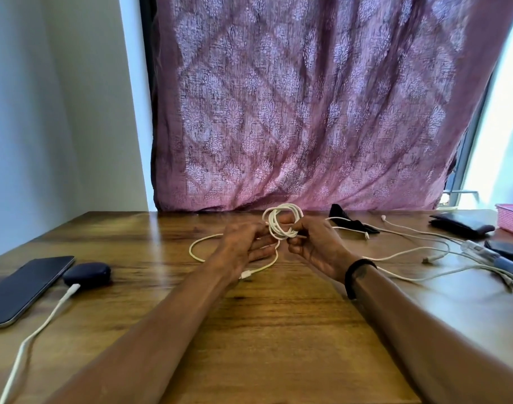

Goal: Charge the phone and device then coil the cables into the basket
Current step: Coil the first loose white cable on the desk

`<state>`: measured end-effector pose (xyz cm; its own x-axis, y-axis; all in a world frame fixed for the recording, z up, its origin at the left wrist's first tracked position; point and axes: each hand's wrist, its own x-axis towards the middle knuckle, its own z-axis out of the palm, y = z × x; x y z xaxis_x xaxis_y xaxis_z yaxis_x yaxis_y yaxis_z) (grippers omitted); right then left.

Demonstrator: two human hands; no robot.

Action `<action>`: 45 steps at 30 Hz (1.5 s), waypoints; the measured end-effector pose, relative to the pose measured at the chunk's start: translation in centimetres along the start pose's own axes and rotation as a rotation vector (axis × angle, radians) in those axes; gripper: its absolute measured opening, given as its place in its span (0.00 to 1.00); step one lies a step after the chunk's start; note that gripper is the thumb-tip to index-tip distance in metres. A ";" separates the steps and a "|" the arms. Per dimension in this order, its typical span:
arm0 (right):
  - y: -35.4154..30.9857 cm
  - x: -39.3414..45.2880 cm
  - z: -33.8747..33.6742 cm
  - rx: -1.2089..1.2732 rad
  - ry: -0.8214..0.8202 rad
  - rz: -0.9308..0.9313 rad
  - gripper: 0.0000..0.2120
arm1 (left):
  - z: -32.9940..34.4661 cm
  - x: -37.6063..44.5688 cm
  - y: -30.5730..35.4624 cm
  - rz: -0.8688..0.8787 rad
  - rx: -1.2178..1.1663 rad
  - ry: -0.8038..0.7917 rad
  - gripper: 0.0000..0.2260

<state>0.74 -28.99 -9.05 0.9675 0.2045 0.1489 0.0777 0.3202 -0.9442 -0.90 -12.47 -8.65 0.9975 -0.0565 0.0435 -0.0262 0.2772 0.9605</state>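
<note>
Left hand (246, 243) is pinching a white cable (281, 221) coil at twelve o'clock on the worktop (264, 316), loose tail trailing toward nine. Right hand (313, 243) is gripping the same coil. Phone (24, 290) and dark device (87, 274) are lying at nine o'clock, pink basket (512, 218) at three.

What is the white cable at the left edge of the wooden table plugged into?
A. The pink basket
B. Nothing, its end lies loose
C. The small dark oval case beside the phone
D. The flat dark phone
C: the white cable runs up from the near left edge and its plug meets the small dark oval case, which sits just right of the flat dark phone.
</note>
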 end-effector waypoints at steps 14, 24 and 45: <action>1.8 1.0 -0.9 -0.198 -0.077 -0.023 0.12 | -0.2 1.1 -1.7 0.108 0.198 0.083 0.08; 1.5 0.8 -1.1 -0.122 -0.061 0.023 0.14 | 0.1 0.9 -1.0 0.116 0.135 0.047 0.07; 0.1 -0.4 -0.7 -0.298 0.158 -0.048 0.08 | -2.1 1.8 -2.1 0.526 0.998 0.058 0.25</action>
<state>0.50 -29.70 -9.37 0.9845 0.0425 0.1699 0.1684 0.0365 -0.9850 1.12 -11.14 -11.20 0.8479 -0.1074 0.5192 -0.4591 -0.6384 0.6177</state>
